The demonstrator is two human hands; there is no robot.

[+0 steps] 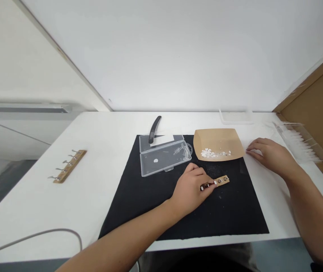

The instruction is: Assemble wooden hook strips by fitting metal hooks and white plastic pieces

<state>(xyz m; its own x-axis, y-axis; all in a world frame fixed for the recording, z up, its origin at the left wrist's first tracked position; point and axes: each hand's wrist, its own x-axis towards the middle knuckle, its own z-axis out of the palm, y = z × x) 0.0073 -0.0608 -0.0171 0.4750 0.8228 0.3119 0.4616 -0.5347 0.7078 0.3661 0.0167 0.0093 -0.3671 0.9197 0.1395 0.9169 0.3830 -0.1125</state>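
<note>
My left hand (190, 189) is closed, with thumb and fingers gripping the left part of a small wooden strip (223, 180) over the black cloth. Round metal fittings show on the strip's free right end, and white oval pieces sit by my fingertips. To the right of the brown cardboard tray (218, 136), my right hand (269, 154) is bent, its thumb and fingertips together close to the tray's edge. Whatever may be in that pinch is too small to make out. A scatter of small white pieces (208, 153) lies in the tray's near side.
An opened clear plastic case (161, 166) holds several clear slivers. Behind it lies a dark curved tool (154, 130). A second wooden strip with metal clips (69, 166) rests at left. Clear plastic trays (297, 139) stand at right. The black cloth (139, 204) covers the middle.
</note>
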